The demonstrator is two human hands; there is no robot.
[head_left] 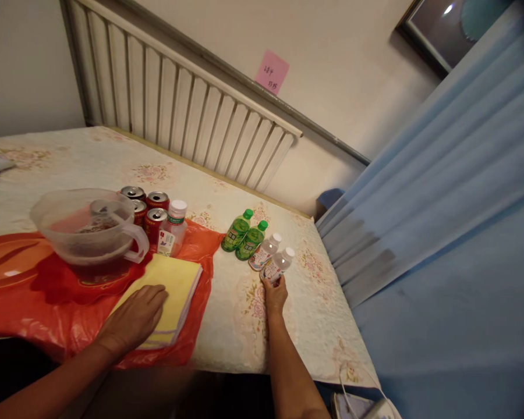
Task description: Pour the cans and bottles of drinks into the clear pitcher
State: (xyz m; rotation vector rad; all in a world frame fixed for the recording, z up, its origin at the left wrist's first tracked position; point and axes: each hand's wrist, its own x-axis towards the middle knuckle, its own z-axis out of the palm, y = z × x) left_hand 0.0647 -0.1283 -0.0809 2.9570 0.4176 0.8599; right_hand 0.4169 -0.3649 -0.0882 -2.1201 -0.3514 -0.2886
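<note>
In the head view, my right hand is closed around the lower part of a small clear bottle with a white cap and a printed label. The bottle stands upright on the flowered tablecloth. Beside it is a matching clear bottle, then two green drink bottles with green caps, all in one slanting row. My left hand lies with its palm down on a yellow flat stack, which looks like folded cloths, and holds nothing.
A clear plastic pitcher stands on a red plastic bag near an orange tray. Behind are several drink cans and a white-capped jar. A radiator borders the far edge; a blue curtain hangs right.
</note>
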